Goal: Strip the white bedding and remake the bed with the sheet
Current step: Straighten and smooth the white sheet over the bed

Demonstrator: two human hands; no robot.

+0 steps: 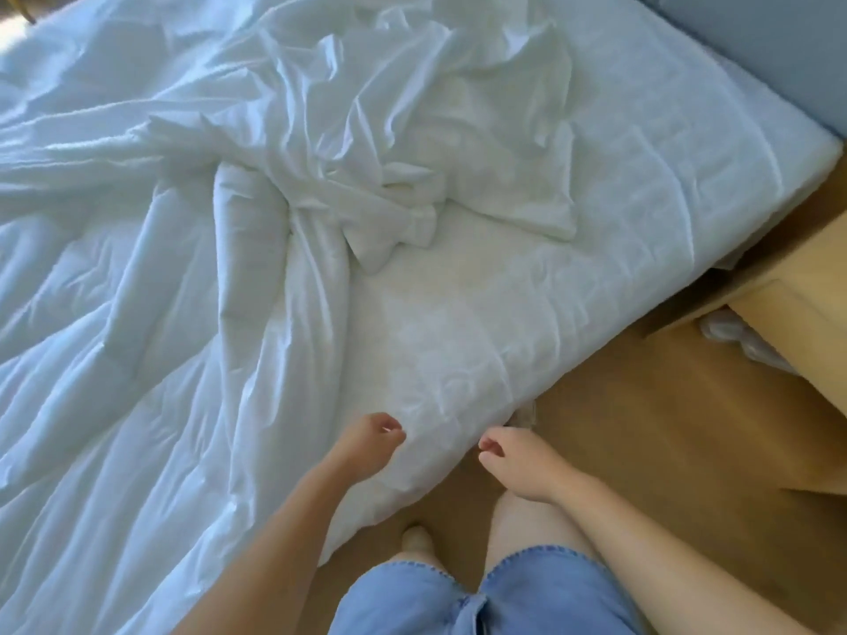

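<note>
A white duvet (114, 277) lies rumpled over the left half of the bed. A bunched white sheet (435, 144) is heaped near the middle. The right part of the mattress (664, 176) shows its wrinkled white cover. My left hand (369, 444) hovers over the cover at the near edge of the bed, fingers loosely curled, with no cloth visibly between them. My right hand (513, 460) hangs just off the mattress side above the floor, fingers also loosely curled and holding nothing.
A wooden bedside cabinet (797, 313) stands to the right, close to the mattress corner. A grey headboard (756, 43) runs along the top right. Wooden floor (641, 451) lies between bed and cabinet, where my legs in blue shorts stand.
</note>
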